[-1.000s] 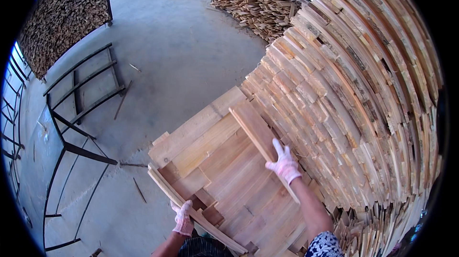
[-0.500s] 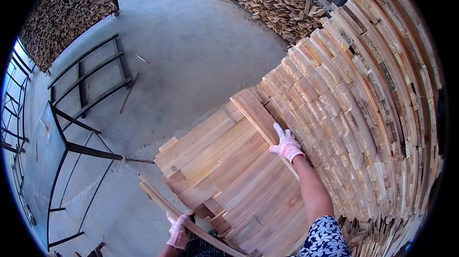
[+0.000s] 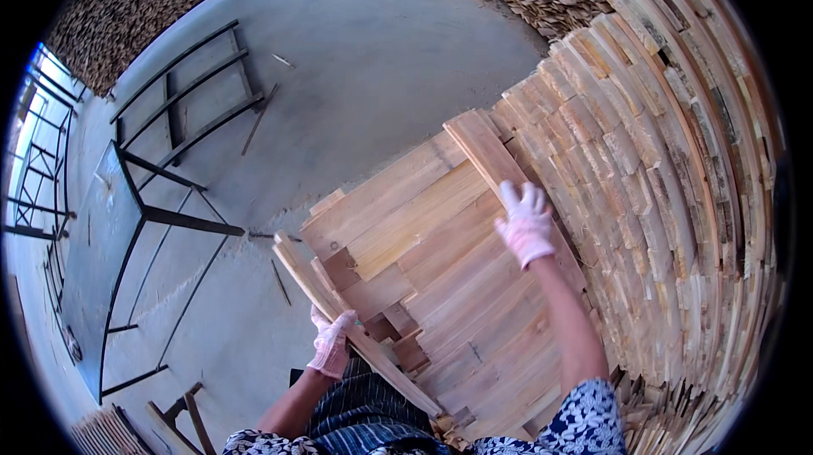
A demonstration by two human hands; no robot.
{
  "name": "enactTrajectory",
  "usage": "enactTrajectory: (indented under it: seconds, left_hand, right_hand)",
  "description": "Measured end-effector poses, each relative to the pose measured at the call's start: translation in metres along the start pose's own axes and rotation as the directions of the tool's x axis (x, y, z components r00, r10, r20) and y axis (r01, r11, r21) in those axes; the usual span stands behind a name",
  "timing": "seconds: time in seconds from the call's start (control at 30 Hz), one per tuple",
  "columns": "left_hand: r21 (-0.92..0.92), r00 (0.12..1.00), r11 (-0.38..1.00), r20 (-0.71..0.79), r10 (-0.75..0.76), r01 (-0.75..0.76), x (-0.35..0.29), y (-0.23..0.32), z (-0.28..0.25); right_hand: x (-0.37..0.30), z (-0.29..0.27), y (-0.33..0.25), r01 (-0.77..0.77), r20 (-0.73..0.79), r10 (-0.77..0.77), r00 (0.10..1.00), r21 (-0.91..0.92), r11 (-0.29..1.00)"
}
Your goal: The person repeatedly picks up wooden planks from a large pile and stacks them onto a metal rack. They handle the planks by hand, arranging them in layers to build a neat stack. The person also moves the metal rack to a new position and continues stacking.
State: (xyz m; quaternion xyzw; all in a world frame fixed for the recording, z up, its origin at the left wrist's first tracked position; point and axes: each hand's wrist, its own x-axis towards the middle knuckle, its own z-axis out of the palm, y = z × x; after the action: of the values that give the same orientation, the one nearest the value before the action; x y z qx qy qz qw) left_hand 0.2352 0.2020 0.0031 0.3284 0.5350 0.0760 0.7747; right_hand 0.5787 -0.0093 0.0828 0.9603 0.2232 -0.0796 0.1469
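Note:
In my left hand (image 3: 331, 342) are long, narrow wooden boards (image 3: 391, 364), gripped by the edge and slanting across the near left side of the flat layer of planks (image 3: 457, 260). How many boards it holds I cannot tell. My right hand (image 3: 527, 225), gloved in white and pink like the left, has its fingers apart. It is over the near part of a reddish plank (image 3: 481, 148) lying along the right side of the layer, against the tall stack. Whether the fingertips touch that plank is unclear.
A tall wall of stacked boards (image 3: 644, 193) rises on the right. To the left stand a metal-topped table (image 3: 97, 260) and a low black metal frame (image 3: 182, 99). Wood piles (image 3: 144, 6) lie farther back. A thin stick (image 3: 259, 119) rests on the concrete floor.
My right hand has shifted back from the reddish plank's edge, its fingers spread. My left hand, with the boards, has come closer to the plank layer. The whole view has shifted too.

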Motion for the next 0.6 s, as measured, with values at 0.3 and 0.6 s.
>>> enactTrajectory:
  seconds: [0.3,0.6]
  left_hand:
    - [-0.315,0.854,0.917,0.518,-0.05,0.245,-0.033,0.054,0.028]
    - [0.692,0.828,0.455,0.477,0.295,-0.56,-0.024,0.045,0.05]
  right_hand:
    - [-0.229,-0.016,-0.131,-0.176,0.277,-0.601,0.749,0.959,0.223]
    - [-0.211,0.023,-0.126,0.041,0.251,-0.124,0.96,0.312,0.949]
